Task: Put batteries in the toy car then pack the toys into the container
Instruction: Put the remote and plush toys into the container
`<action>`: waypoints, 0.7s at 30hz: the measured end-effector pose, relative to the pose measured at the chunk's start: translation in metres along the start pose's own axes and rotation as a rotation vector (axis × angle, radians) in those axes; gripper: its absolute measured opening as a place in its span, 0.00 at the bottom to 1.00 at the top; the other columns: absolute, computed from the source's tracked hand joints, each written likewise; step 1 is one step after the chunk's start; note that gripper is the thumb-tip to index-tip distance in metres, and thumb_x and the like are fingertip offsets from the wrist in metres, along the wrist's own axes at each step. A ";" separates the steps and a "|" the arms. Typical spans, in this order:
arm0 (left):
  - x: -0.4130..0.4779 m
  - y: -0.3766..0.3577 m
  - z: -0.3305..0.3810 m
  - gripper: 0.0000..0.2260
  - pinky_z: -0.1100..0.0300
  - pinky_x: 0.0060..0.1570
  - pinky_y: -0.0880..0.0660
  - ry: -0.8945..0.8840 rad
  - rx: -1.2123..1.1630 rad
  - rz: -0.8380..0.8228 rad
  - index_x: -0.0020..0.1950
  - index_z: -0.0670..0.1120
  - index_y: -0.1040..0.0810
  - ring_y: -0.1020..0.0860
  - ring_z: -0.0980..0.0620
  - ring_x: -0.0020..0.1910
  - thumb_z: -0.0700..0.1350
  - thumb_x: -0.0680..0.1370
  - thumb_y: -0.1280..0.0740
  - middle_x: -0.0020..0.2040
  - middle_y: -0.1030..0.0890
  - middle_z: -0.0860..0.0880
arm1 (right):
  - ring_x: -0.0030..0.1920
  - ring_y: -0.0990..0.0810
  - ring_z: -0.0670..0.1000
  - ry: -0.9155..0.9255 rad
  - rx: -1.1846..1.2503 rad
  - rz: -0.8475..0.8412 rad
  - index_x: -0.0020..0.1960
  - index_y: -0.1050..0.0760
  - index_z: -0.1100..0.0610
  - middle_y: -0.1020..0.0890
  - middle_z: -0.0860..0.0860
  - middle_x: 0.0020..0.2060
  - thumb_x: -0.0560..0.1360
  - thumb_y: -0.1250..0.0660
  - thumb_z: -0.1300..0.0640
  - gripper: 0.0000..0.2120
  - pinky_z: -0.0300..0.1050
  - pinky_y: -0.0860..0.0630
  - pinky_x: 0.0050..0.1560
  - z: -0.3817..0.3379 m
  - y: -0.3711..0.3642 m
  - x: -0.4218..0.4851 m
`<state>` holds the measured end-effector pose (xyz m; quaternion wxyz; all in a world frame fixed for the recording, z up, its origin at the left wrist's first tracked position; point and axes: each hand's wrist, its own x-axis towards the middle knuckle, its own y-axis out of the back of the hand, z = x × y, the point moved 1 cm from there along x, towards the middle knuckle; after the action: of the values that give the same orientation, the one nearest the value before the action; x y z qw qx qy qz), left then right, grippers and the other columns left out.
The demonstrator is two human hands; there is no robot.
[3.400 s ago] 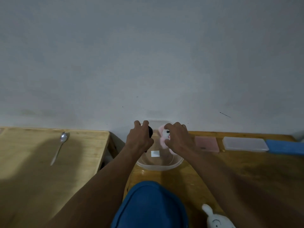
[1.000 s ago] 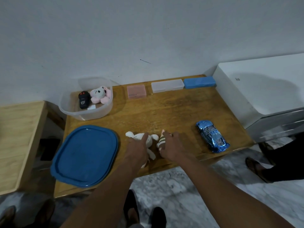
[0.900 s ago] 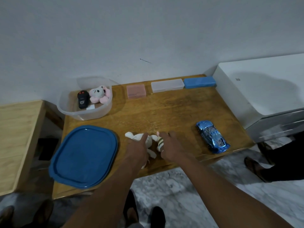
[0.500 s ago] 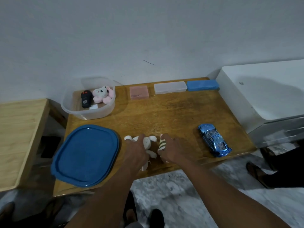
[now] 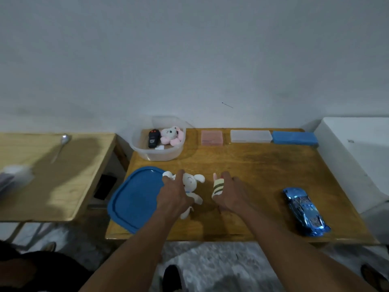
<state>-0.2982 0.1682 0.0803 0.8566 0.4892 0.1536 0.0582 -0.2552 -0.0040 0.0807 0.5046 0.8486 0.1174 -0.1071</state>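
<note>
White logo, unreadable, on black remote (image 5: pixel 153 138) in container (image 5: pixel 156 154).

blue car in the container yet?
No, the blue toy car sits on the table at the right, well apart from the clear container.

The wooden table (image 5: pixel 252 165) carries a clear container (image 5: pixel 156 152), blue lid (image 5: pixel 134 199), blue toy car (image 5: pixel 305 210) and three flat cases (image 5: pixel 250 136).
</note>
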 end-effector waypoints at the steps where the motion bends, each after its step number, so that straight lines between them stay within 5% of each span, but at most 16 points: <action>1: 0.003 0.010 -0.004 0.35 0.52 0.43 0.25 0.002 -0.005 0.033 0.66 0.58 0.39 0.27 0.46 0.45 0.57 0.65 0.23 0.59 0.35 0.45 | 0.51 0.26 0.54 0.036 0.002 0.006 0.65 0.38 0.49 0.29 0.54 0.57 0.68 0.26 0.50 0.31 0.45 0.28 0.42 -0.011 0.002 0.004; 4: 0.013 0.039 -0.017 0.33 0.52 0.41 0.25 0.009 -0.017 0.116 0.66 0.57 0.38 0.27 0.46 0.46 0.53 0.67 0.24 0.60 0.34 0.45 | 0.48 0.27 0.54 0.112 0.011 0.032 0.65 0.39 0.48 0.30 0.54 0.56 0.68 0.26 0.50 0.32 0.47 0.25 0.42 -0.046 0.007 0.016; 8: 0.034 0.077 -0.038 0.36 0.54 0.44 0.26 0.014 -0.006 0.202 0.72 0.54 0.39 0.24 0.41 0.53 0.50 0.68 0.25 0.62 0.32 0.43 | 0.43 0.30 0.53 0.174 0.010 0.044 0.68 0.40 0.47 0.31 0.56 0.56 0.69 0.27 0.48 0.33 0.41 0.32 0.35 -0.093 0.009 0.037; 12: 0.065 0.110 -0.056 0.35 0.51 0.44 0.24 0.013 -0.007 0.224 0.71 0.55 0.39 0.23 0.41 0.50 0.50 0.68 0.26 0.59 0.32 0.43 | 0.43 0.29 0.55 0.222 0.043 0.067 0.67 0.39 0.49 0.30 0.58 0.56 0.69 0.29 0.49 0.31 0.42 0.31 0.38 -0.133 0.011 0.065; 15: 0.091 0.132 -0.070 0.34 0.50 0.44 0.22 -0.020 -0.005 0.234 0.69 0.54 0.37 0.23 0.40 0.48 0.50 0.67 0.26 0.57 0.32 0.43 | 0.44 0.28 0.54 0.237 0.070 0.086 0.66 0.38 0.48 0.28 0.57 0.55 0.67 0.30 0.51 0.31 0.41 0.35 0.30 -0.163 0.010 0.084; 21: 0.140 0.151 -0.095 0.34 0.50 0.45 0.22 -0.110 0.022 0.231 0.70 0.53 0.37 0.25 0.40 0.50 0.53 0.67 0.26 0.56 0.30 0.42 | 0.45 0.29 0.56 0.169 0.072 0.119 0.67 0.39 0.45 0.31 0.55 0.51 0.67 0.30 0.50 0.31 0.44 0.31 0.40 -0.204 -0.001 0.111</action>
<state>-0.1882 0.3586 0.1358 0.8459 0.5154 0.0496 0.1280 -0.1371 0.1866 0.1426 0.4675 0.8777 0.1049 -0.0091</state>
